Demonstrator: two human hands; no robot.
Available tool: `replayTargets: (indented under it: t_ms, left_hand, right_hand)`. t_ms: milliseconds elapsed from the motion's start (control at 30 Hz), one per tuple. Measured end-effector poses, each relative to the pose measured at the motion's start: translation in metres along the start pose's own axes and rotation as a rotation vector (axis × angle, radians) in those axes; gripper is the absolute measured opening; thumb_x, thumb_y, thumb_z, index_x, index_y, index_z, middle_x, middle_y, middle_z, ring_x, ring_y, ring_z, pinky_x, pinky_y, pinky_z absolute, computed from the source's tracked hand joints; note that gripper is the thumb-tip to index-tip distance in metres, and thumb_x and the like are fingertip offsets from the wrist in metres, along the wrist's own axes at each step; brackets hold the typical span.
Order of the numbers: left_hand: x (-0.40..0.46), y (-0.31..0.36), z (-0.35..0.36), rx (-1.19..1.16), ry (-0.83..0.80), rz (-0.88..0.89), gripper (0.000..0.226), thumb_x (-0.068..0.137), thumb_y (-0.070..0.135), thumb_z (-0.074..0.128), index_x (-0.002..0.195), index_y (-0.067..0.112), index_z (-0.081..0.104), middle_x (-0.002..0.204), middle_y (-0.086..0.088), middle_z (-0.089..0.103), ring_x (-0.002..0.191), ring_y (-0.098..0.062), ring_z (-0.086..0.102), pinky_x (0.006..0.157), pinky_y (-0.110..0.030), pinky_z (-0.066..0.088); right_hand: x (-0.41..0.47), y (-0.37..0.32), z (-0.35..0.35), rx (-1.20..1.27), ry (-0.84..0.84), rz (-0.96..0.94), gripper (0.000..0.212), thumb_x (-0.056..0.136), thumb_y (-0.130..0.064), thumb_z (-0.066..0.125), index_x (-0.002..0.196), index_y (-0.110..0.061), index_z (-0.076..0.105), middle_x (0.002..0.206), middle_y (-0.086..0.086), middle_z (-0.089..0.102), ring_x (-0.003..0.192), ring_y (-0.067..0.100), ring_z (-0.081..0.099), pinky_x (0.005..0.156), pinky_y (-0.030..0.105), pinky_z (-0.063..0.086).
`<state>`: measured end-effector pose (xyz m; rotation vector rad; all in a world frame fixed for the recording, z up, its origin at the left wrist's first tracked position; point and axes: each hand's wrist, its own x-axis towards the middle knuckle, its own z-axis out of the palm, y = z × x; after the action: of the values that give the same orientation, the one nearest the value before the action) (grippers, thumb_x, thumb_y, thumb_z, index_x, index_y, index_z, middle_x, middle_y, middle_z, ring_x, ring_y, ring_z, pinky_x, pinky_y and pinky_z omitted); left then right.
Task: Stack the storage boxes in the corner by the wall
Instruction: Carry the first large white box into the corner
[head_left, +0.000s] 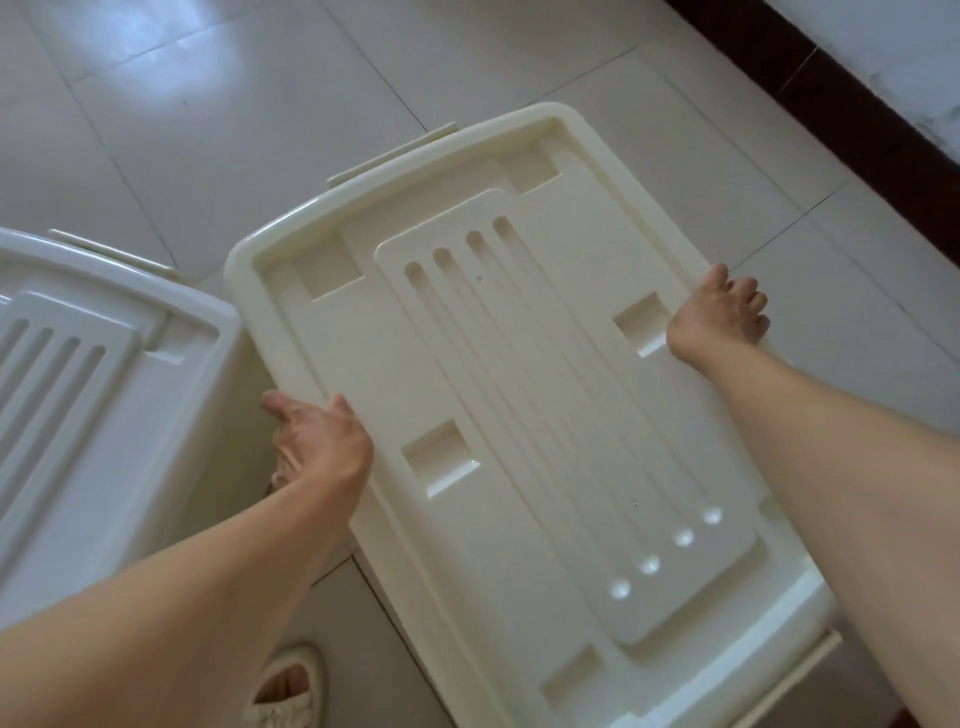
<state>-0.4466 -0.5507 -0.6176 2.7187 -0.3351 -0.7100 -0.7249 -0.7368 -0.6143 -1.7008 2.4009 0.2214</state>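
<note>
A large cream storage box (509, 374) with a ribbed lid fills the middle of the view, seen from above. My left hand (317, 441) grips its left long edge, fingers curled under the rim. My right hand (719, 314) grips the opposite long edge, fingers over the side. A second storage box (104, 374), whiter, with the same ribbed lid, stands on the floor at the left, close beside the cream one.
The floor (234, 104) is pale glossy tile. A dark skirting strip (841, 98) runs along the wall (893, 36) at the upper right. My foot in a cream sandal (288, 686) shows at the bottom, next to the cream box.
</note>
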Motion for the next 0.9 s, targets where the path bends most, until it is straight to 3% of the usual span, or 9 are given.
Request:
replayTargets:
  t_ms: [233, 400, 567, 633, 733, 800, 900]
  left_hand:
    - [0.029, 0.052, 0.008, -0.001, -0.023, 0.155, 0.049, 0.095, 0.033, 0.045, 0.130, 0.008, 0.024, 0.123, -0.032, 0.053, 0.114, -0.047, 0.052, 0.100, -0.048, 0.039]
    - [0.051, 0.089, 0.012, -0.003, -0.034, 0.233, 0.042, 0.094, 0.035, 0.045, 0.123, 0.010, 0.029, 0.117, -0.030, 0.055, 0.108, -0.047, 0.055, 0.092, -0.050, 0.043]
    - [0.051, 0.111, 0.011, 0.026, -0.080, 0.237, 0.050, 0.094, 0.032, 0.049, 0.132, 0.005, 0.030, 0.126, -0.030, 0.052, 0.119, -0.044, 0.049, 0.097, -0.046, 0.041]
    - [0.039, 0.106, 0.009, 0.109, -0.141, 0.248, 0.068, 0.093, 0.033, 0.052, 0.143, 0.004, 0.018, 0.136, -0.029, 0.044, 0.127, -0.043, 0.043, 0.104, -0.047, 0.037]
    - [0.007, 0.091, 0.005, 0.234, -0.244, 0.278, 0.089, 0.090, 0.038, 0.056, 0.150, 0.014, -0.005, 0.153, -0.024, 0.014, 0.140, -0.039, 0.023, 0.113, -0.051, 0.023]
    - [-0.017, 0.080, 0.002, 0.280, -0.299, 0.304, 0.090, 0.089, 0.039, 0.056, 0.150, 0.019, -0.007, 0.157, -0.019, -0.004, 0.145, -0.035, 0.007, 0.115, -0.052, 0.017]
    - [-0.049, 0.060, -0.006, 0.357, -0.330, 0.362, 0.087, 0.090, 0.039, 0.055, 0.150, 0.020, -0.004, 0.158, -0.013, -0.012, 0.146, -0.031, -0.003, 0.113, -0.055, 0.014]
  right_hand:
    - [0.012, 0.014, 0.004, 0.000, 0.029, 0.091, 0.060, 0.088, -0.008, 0.047, 0.142, -0.005, 0.020, 0.141, 0.022, 0.028, 0.126, 0.037, 0.030, 0.103, 0.043, 0.030]
    - [0.017, 0.023, 0.009, 0.036, 0.058, 0.130, 0.062, 0.088, -0.009, 0.047, 0.143, -0.005, 0.019, 0.142, 0.021, 0.027, 0.127, 0.037, 0.029, 0.104, 0.043, 0.029]
    - [0.014, 0.028, 0.005, 0.105, 0.037, 0.116, 0.066, 0.091, -0.019, 0.051, 0.145, -0.006, 0.015, 0.146, 0.019, 0.024, 0.132, 0.036, 0.025, 0.108, 0.043, 0.024]
    - [0.003, 0.025, 0.001, 0.137, 0.022, 0.095, 0.069, 0.091, -0.026, 0.054, 0.145, -0.007, 0.017, 0.149, 0.018, 0.019, 0.135, 0.034, 0.020, 0.110, 0.043, 0.021]
    - [-0.024, 0.017, -0.004, 0.167, -0.002, 0.014, 0.068, 0.088, -0.029, 0.056, 0.142, -0.006, 0.022, 0.153, 0.017, 0.011, 0.139, 0.034, 0.014, 0.113, 0.043, 0.017]
    - [-0.045, 0.012, -0.007, 0.178, -0.037, -0.051, 0.068, 0.088, -0.030, 0.055, 0.143, -0.006, 0.022, 0.154, 0.016, 0.009, 0.140, 0.033, 0.012, 0.114, 0.042, 0.015]
    - [-0.078, 0.013, -0.011, 0.150, -0.098, -0.156, 0.070, 0.088, -0.035, 0.055, 0.144, -0.006, 0.023, 0.154, 0.015, 0.012, 0.139, 0.034, 0.015, 0.113, 0.042, 0.017]
